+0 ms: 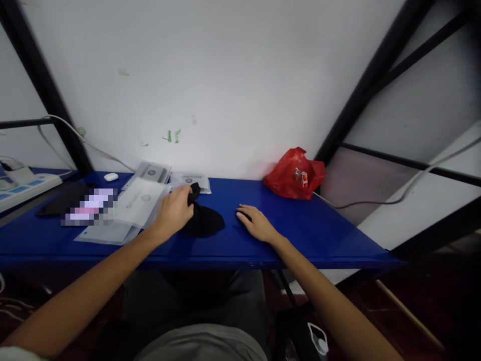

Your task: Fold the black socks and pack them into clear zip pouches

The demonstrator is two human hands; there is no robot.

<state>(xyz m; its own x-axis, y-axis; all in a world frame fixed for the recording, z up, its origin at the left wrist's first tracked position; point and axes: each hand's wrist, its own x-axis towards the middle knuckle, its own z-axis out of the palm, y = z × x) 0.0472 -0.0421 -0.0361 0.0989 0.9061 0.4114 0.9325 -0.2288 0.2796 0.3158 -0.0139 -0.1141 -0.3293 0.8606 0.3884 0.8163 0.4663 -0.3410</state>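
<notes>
Head view. We list first the left hand [175, 208]: back uppermost, fingers bent and pinching the upper fold of a black cloth [203, 221]. The cloth lies crumpled on the blue desk [233, 189], left of the desk's middle, its lower part spread flat to the right of the fingers; we cannot tell what article it is.

Right hand [258, 224]: palm down, nothing in its grasp, fingers stretched out and lying close together on the bare desk, right of the cloth and apart from it.

Left of the cloth we count several translucent printed pouches [141, 203], overlapping, some nearer the wall [240, 90]; their lettering is too small for us to read surely. Beside them, one phone [90, 206], screen pixelated, lying partly over a flat black tablet [62, 197]. Behind these, one white earbud case [110, 177]. At the far left, one white power strip [30, 189] with blue panels.

Right rear: one red plastic bag [295, 173], bunched, standing near the wall; a grey cable [361, 204] runs from beside it toward the right. We note a black metal frame [356, 115] rising at both ends of the desk.
</notes>
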